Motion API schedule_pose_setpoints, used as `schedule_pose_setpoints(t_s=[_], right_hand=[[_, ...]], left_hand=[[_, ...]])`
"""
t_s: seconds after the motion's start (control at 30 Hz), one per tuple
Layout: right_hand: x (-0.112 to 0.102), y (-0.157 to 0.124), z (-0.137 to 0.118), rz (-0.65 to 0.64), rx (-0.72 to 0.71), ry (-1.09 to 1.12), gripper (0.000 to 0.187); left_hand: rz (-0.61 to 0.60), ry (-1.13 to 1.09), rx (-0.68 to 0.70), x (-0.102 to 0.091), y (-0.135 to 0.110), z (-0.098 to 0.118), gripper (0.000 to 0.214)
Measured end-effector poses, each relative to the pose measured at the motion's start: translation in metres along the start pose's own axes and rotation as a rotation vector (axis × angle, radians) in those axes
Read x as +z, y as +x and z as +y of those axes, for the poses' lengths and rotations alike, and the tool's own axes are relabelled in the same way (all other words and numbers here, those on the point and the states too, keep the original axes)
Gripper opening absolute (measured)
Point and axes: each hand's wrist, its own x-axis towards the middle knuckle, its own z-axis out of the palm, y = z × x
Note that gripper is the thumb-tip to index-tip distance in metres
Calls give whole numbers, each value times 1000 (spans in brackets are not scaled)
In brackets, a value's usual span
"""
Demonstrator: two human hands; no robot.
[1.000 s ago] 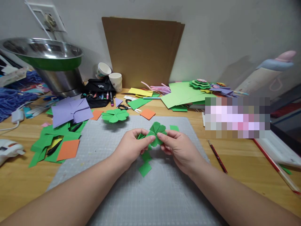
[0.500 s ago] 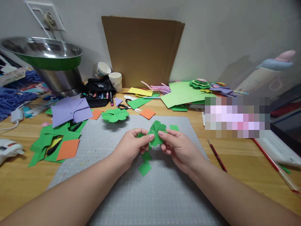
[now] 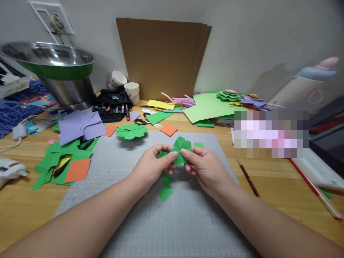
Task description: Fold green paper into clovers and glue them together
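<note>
Between my two hands is a small green paper flower (image 3: 180, 144) with creased, rounded petals, held above the grey cutting mat (image 3: 129, 222). My left hand (image 3: 156, 161) pinches its left side, thumb on top near the centre; the fingers beneath are partly hidden. From the other side my right hand (image 3: 200, 161) grips it the same way, thumb pressed close to the middle. Small green paper squares (image 3: 166, 193) lie on the mat below the hands, and another green piece (image 3: 199, 145) lies just behind the right hand. A larger green paper flower (image 3: 131, 132) rests at the mat's back left.
Purple paper (image 3: 82, 125), green scraps (image 3: 48, 161) and an orange square (image 3: 77, 171) lie left. Scissors (image 3: 145, 122) and a black pencil case (image 3: 113, 104) sit behind the mat. A pencil (image 3: 248, 179) lies right. A glue gun (image 3: 10, 170) stands at the left edge.
Both hands have shifted very slightly, carrying the small paper flower a little to the right and up. Their grip on it looks the same, and the surrounding things have stayed put.
</note>
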Motion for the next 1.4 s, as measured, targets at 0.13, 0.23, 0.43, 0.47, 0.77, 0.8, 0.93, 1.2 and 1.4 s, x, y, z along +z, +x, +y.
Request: schedule_pose_setpoints(t_s=[0.13,0.23,0.43,0.47,0.77,0.8,0.93,1.2,1.4], right_hand=[[-5,7,-1,95,-38,80,29],[-8,12,-2,113,-21,134,31],[-10,14,-1,95,-27,149,29],[-11,15,-1,94,-29,148,29],[-8,14,2,67,-29,81,30],[-8,14,2,61,-29,69,30],[-8,13,4,20,-16,4,29],[-6,8,6,3,-91,-288,32],[-4,4,5,-44,-104,-356,33]], left_hand=[[135,-209,-41,-1,3,7,28],[124,-273,-108,-7,5,12,22],[34,-306,-124,-13,2,19,22],[13,-287,-129,-13,1,21,25],[110,-124,81,-24,15,15,33],[119,-98,120,-25,16,14,30],[100,2,168,-24,15,13,22],[100,186,122,-23,7,20,25],[145,245,66,-22,6,21,28]])
